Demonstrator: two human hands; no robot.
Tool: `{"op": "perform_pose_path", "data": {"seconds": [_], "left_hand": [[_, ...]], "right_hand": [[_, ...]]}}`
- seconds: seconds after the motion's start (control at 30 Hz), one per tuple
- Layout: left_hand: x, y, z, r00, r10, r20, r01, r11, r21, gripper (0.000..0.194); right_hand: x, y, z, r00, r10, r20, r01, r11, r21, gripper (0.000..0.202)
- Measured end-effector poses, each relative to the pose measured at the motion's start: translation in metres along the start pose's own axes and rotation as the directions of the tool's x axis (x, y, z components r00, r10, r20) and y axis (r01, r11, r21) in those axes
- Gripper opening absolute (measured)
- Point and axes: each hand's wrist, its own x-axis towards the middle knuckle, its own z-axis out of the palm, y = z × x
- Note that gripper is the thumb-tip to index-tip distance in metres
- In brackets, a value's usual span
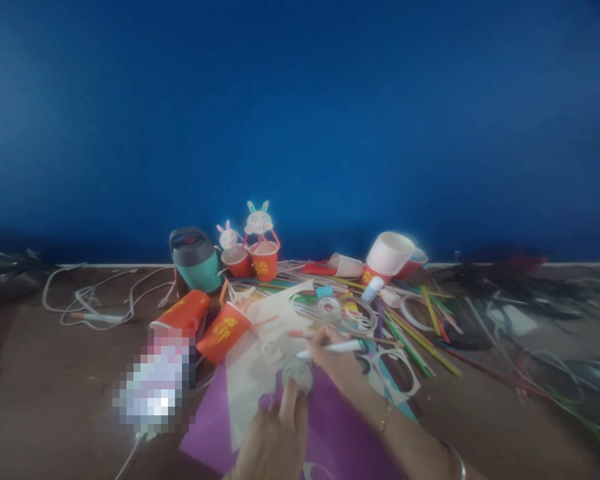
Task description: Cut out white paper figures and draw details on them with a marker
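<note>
My left hand (277, 433) pinches the lower edge of a small round paper cutout (299, 375), which has faint drawn marks like a face. In my right hand (325, 353) is a white marker (347, 347), its tip close to the top of the cutout. Beneath both hands lie a purple sheet of paper (207, 427) and a pale sheet (240, 407). Left of the cutout there is a small pale paper piece (273, 352). A ring-shaped paper offcut (410, 390) lies to the right of my right hand.
Orange paper cups (225, 330) lie on their sides at the left, near a pixelated phone-like object (155, 387). Behind stand a green flask (195, 260), a cup with a paper rabbit (259, 220) and stacked cups (387, 257). Coloured sticks (410, 340), a tape roll (329, 307) and cables (105, 313) are scattered around.
</note>
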Motion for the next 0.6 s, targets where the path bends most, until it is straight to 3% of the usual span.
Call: {"op": "perform_pose_path", "data": {"seconds": [0.1,0.2,0.27,0.33,0.43,0.6], "left_hand": [[0.005,-0.007,-0.006,0.998,-0.043,0.04,0.054,0.935,-0.351,0.04],[0.013,-0.013,-0.011,0.98,-0.191,0.053,0.169,0.668,-0.724,0.041],[0.018,-0.016,-0.012,0.956,-0.289,0.049,0.195,0.5,-0.844,0.043],[0.021,-0.018,-0.01,0.942,-0.331,0.057,0.2,0.417,-0.886,0.048],[0.022,-0.02,-0.005,0.937,-0.343,0.061,0.212,0.423,-0.881,0.054],[0.022,-0.02,-0.001,0.957,-0.291,0.005,0.158,0.508,-0.847,0.061]], "right_hand": [[-0.002,-0.003,-0.005,0.998,-0.024,-0.058,0.027,0.999,0.043,0.032],[-0.008,-0.009,-0.01,0.988,-0.078,-0.135,0.081,0.996,0.021,0.034],[-0.012,-0.011,-0.009,0.984,-0.112,-0.137,0.114,0.994,0.001,0.034],[-0.015,-0.011,-0.005,0.983,-0.149,-0.107,0.148,0.989,-0.015,0.035],[-0.02,-0.01,0.003,0.977,-0.208,-0.05,0.207,0.978,-0.04,0.032],[-0.028,-0.011,0.011,0.955,-0.284,0.082,0.292,0.951,-0.1,0.027]]}}
